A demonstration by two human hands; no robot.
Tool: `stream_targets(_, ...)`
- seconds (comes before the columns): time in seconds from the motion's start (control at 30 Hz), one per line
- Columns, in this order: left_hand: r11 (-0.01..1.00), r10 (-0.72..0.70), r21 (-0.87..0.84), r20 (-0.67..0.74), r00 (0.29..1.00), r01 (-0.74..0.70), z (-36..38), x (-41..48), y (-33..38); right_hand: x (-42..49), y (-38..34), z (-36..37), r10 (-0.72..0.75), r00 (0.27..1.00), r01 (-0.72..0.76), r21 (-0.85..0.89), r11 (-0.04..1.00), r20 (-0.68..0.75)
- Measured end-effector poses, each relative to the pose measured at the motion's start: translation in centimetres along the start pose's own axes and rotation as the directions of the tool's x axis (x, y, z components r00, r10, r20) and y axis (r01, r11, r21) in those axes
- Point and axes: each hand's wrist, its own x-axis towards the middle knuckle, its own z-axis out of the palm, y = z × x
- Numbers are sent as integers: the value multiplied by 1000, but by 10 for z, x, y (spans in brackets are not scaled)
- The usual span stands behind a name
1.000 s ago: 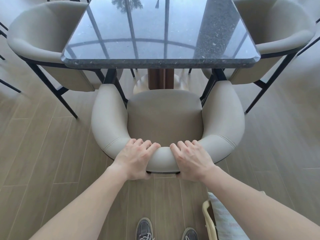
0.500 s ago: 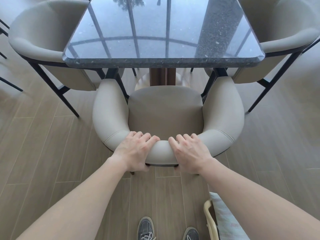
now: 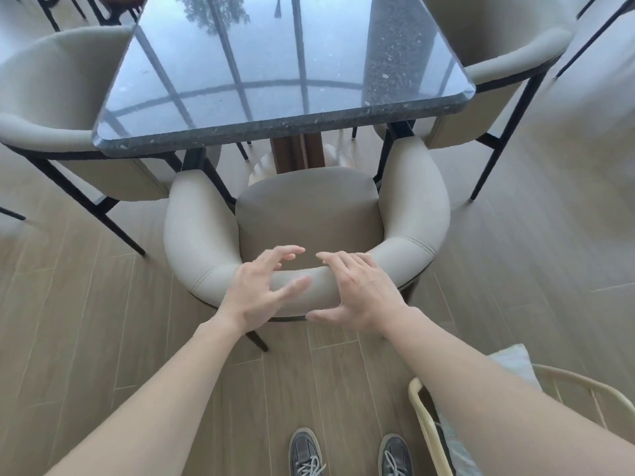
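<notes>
Head view, sole camera. The beige chair stands on the plank floor, squared to the near edge of the dark stone table. The front of its seat sits just beside the table's wooden pedestal, and its arm ends reach the table edge. Two matching side chairs flank the table.

The left hand and right hand are poised over the middle of the curved backrest, near each other. The fingers of both are spread and only lightly bent, thumbs splayed, and they hold nothing. Whether the palms touch the padding cannot be told.

Judgement: this is the positioning step for the chair, with no grip applied. If the chair is to go further under the table, the next move calls for both hands to close evenly on the backrest and push straight, keeping the arms clear of the table's black legs.
</notes>
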Motion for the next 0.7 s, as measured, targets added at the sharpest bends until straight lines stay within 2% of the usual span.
stream_targets(0.03,987,-21,-160,-35,999,15,2,-1,7,-8,1,-3,58,997,-51,139,989,-51)
stream_targets(0.1,949,-31,-316,-85,996,3,9,-2,25,-27,4,-10,205,971,-135,418,898,-126)
stream_targets(0.17,892,-30,-452,-130,991,-32,19,-4,48,-45,8,-23,367,911,-145,683,716,-190)
stream_targets(0.27,732,-47,-676,-165,985,-79,24,-5,91,-70,9,-61,565,782,-14,899,437,-263)
stream_targets(0.33,611,1,-782,-158,988,-125,16,-5,130,-87,3,-100,642,698,93,929,358,-317)
stream_targets(0.4,539,113,-823,-140,984,-178,1,-12,172,-105,-11,-144,673,622,173,909,379,-399)
stream_targets(0.43,522,191,-825,-135,972,-217,-10,-13,201,-117,-17,-172,667,585,203,880,430,-461)
stream_targets(0.53,465,356,-826,-155,922,-318,-30,-20,254,-140,-37,-224,596,563,298,813,500,-573)
stream_targets(0.7,373,566,-804,-199,800,-464,-62,-14,331,-174,-54,-298,525,447,369,684,630,-725)
